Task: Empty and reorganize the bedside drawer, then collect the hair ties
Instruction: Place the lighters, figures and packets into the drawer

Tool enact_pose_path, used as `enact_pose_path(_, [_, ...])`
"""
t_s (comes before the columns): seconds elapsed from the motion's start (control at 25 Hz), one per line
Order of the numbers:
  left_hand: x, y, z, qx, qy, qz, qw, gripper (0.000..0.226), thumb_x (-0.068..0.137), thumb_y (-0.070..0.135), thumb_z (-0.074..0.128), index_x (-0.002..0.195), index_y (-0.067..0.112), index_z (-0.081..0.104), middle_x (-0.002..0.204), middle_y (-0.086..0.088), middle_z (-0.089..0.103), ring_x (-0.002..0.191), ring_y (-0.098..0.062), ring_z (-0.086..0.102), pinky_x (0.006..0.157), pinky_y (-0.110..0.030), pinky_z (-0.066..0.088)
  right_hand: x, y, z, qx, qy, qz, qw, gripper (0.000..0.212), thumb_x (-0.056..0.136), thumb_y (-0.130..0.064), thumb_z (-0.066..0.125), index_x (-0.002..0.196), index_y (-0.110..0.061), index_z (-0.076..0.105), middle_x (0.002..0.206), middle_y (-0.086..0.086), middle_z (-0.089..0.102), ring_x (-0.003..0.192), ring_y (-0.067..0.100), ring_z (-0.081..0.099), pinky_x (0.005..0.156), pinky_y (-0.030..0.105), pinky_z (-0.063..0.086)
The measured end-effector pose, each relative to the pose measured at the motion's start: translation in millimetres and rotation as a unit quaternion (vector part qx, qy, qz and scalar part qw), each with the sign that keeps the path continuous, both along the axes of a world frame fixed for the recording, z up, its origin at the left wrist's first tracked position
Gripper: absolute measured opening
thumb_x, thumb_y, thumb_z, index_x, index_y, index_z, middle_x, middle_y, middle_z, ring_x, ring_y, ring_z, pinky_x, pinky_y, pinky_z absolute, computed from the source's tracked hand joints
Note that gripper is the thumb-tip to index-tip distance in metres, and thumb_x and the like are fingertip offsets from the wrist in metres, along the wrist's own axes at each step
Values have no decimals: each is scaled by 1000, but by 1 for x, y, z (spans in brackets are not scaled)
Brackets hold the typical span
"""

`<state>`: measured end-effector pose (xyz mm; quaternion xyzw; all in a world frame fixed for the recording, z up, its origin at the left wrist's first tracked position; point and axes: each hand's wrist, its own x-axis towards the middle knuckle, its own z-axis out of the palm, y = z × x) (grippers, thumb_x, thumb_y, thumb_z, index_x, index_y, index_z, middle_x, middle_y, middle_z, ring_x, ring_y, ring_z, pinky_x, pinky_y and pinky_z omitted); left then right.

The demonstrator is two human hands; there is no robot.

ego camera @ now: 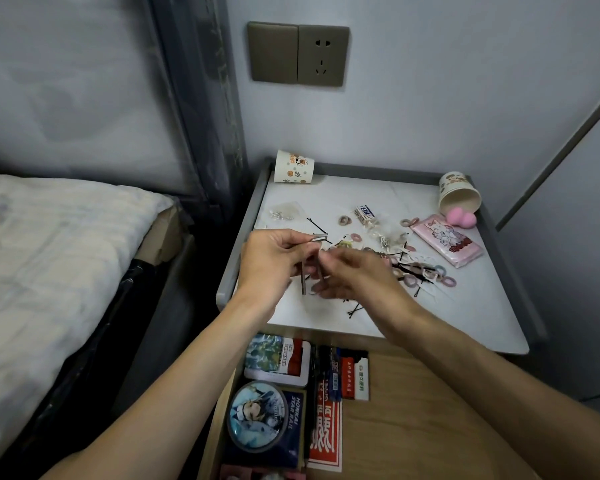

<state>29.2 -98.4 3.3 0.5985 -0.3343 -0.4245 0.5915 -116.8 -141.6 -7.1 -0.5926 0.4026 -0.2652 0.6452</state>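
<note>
Both my hands hover over the left half of the bedside table top [478,306]. My left hand [274,261] pinches flat metal hair clips [318,239]; one end sticks out by the thumb and two dark strips hang below the fingers. My right hand [357,275] meets it, fingertips on a hanging clip. A heap of small hair ties [426,273] in pink, blue and white lies right of my hands, mixed with black bobby pins [355,310]. Two more hair ties [344,221] lie further back. The open wooden drawer [413,420] is below the table edge.
Two paper cups lie tipped: one [293,167] at the back left, one [459,197] at the back right beside a pink sponge [461,216]. A pink tissue pack [445,239] lies right. The drawer holds tins [257,415], card boxes [355,377] and packets. A bed [49,271] stands left.
</note>
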Motion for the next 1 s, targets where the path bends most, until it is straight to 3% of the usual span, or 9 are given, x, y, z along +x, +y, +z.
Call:
enact_pose_path(0.12, [-4,2,-5,-1,11,31,999,7,81,1,74,83,8,75,72,-11,72,64,-16,66,57,-23,54,5,12,-6,-14,10,-23,1000,17,92,-12,66,100,4,67,79,12,73,68,23,71,67,29,59])
enact_pose_path(0.24, [-6,5,-8,2,-5,51,999,12,79,3,77,91,5,76,72,-4,71,57,-5,62,53,-16,45,4,14,-5,-13,8,-42,999,15,91,-11,68,93,4,69,77,14,73,66,23,71,65,29,59])
enact_pose_path(0.36, [-7,7,-7,-15,17,43,999,26,82,2,74,105,13,72,68,-10,67,45,-7,49,46,-20,40,3,17,-1,-6,-2,-43,999,14,91,-14,68,89,0,73,80,15,75,71,24,72,67,28,60])
enact_pose_path(0.44, [-8,8,-7,-16,43,37,998,37,84,2,72,118,17,66,73,-19,68,47,-11,53,46,-19,44,1,17,0,14,-23,-39,999,15,91,-14,67,91,0,74,80,15,74,71,24,72,67,27,61])
enact_pose_path(0.6, [-7,8,-8,7,68,13,998,9,90,0,65,97,-1,70,78,-13,73,52,-11,61,51,-18,52,-2,14,1,19,-14,-25,999,14,91,-13,68,95,-3,75,76,15,72,62,22,69,60,26,59])
enact_pose_path(0.72, [-2,9,-8,14,63,-1,998,9,92,1,62,93,-2,71,73,-12,72,58,-14,64,58,-22,58,-6,8,0,-51,38,-10,998,11,91,-14,68,93,-9,77,67,6,69,55,16,62,53,25,52])
enact_pose_path(0.88, [9,10,-2,50,19,-33,998,11,88,6,68,91,-4,73,70,-15,72,56,-16,67,58,-22,58,-10,0,1,-109,100,12,989,10,91,-19,68,89,-21,78,65,1,68,56,12,58,56,26,49])
enact_pose_path(1.0, [17,11,2,73,11,-61,995,11,84,9,72,85,-2,74,68,-14,71,54,-16,65,57,-21,58,-12,-5,3,-108,110,39,987,9,91,-18,69,91,-16,78,63,-2,65,55,10,55,54,22,46])
